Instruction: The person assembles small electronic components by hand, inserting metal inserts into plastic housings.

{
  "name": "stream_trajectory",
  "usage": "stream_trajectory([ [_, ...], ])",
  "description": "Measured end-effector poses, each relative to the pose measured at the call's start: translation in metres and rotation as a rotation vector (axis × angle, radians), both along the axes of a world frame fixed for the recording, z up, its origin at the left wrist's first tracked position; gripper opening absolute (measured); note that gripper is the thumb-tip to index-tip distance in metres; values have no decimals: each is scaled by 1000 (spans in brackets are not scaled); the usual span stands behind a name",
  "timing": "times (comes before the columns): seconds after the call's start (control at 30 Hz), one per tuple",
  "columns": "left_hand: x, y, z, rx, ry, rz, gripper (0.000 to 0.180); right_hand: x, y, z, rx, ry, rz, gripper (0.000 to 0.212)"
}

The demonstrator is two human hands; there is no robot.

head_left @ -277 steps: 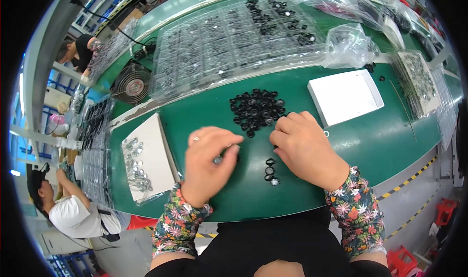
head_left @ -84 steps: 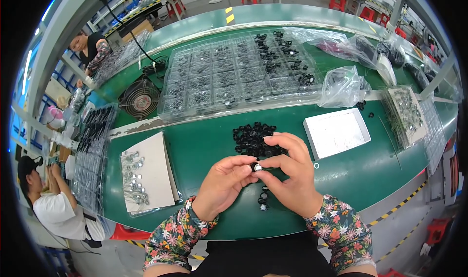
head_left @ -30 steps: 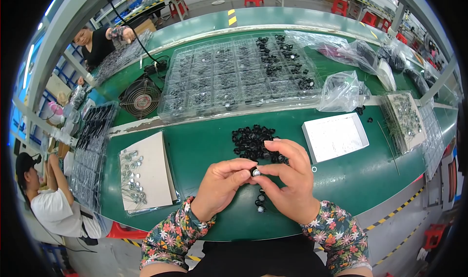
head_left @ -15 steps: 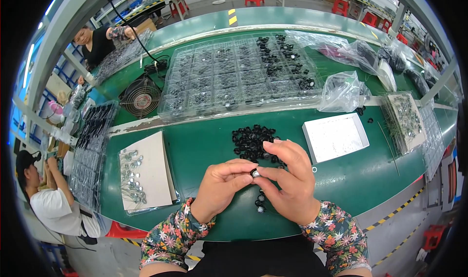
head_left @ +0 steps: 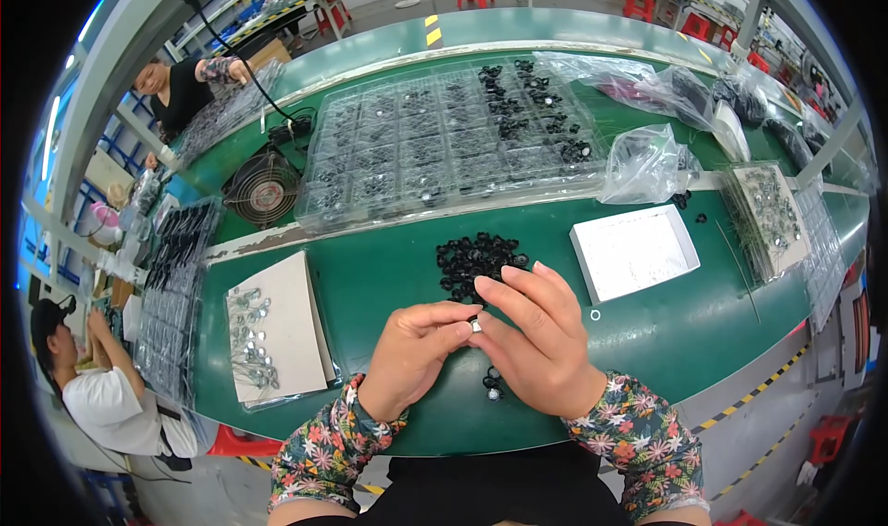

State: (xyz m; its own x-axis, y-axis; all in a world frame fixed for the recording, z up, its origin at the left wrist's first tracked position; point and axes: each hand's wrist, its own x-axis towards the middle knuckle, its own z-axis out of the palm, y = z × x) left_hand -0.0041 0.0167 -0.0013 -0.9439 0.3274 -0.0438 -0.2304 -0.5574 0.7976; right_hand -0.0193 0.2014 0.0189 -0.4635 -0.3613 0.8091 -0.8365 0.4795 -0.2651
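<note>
Between the fingertips of both hands sits a small black round part with a silvery piece [head_left: 475, 326]. My left hand [head_left: 407, 355] pinches it between thumb and forefinger. From the other side, the thumb and forefinger of my right hand [head_left: 544, 346] close on the same part, while its other fingers are raised and apart. Just beyond my hands lies a heap of small black ring-shaped parts [head_left: 470, 256]. A few black parts with silvery faces [head_left: 493, 394] rest on the green table [head_left: 435, 424] below my hands.
At left stands a beige board with silvery wired pieces [head_left: 287, 327]. To the right are a white open box [head_left: 636, 253], a white ring [head_left: 595, 315] and another loaded board [head_left: 768, 213]. Behind are clear compartment trays [head_left: 370, 210], a fan [head_left: 265, 190] and plastic bags [head_left: 640, 167]. Two people work at left.
Both hands have shifted slightly left and up with the small part, which has been turned between the fingertips. The fingers of my right hand have spread a little.
</note>
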Motion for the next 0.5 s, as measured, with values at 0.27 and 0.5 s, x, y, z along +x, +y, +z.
stream_trajectory([
  [0.27,0,-2,3,-100,28,30,22,-5,-3,-4,-92,-119,45,21],
  [0.5,1,-1,0,-132,76,69,21,-8,-5,-5,-200,-262,120,24],
])
